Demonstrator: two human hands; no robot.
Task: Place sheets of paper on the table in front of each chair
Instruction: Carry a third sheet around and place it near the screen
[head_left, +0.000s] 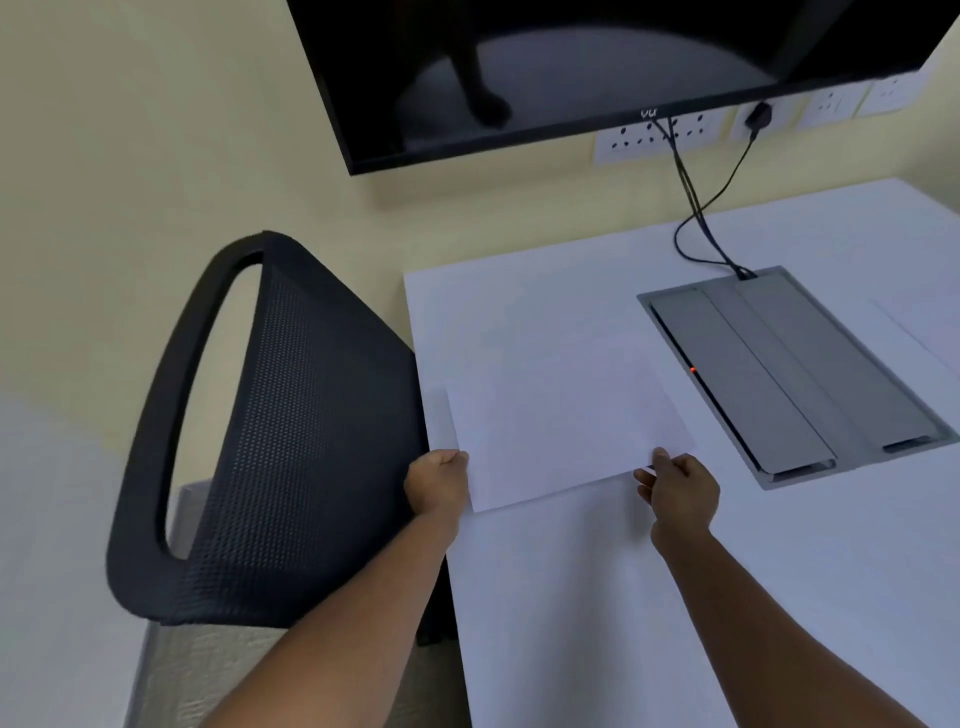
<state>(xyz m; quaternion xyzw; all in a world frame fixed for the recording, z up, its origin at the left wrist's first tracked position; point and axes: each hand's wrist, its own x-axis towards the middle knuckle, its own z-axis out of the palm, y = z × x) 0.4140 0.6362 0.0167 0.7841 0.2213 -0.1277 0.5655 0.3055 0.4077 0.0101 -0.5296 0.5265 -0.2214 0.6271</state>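
I see the sheet of paper (563, 431) lying near the left edge of the white table (675, 597), in front of the black mesh chair (270, 431). My left hand (436, 483) grips its near-left corner, fingers curled closed. My right hand (680, 488) pinches its near edge. A grey cable box (800, 374) sits toward the tabletop's far right.

A pale cream wall (156, 130) carries a black wall-mounted screen (597, 62) with a row of white power sockets (654, 136) under it. Black cables (696, 208) drop from there to a grey cable box (795, 374) set into the white surface (675, 597). Grey carpet (197, 670) covers the floor.
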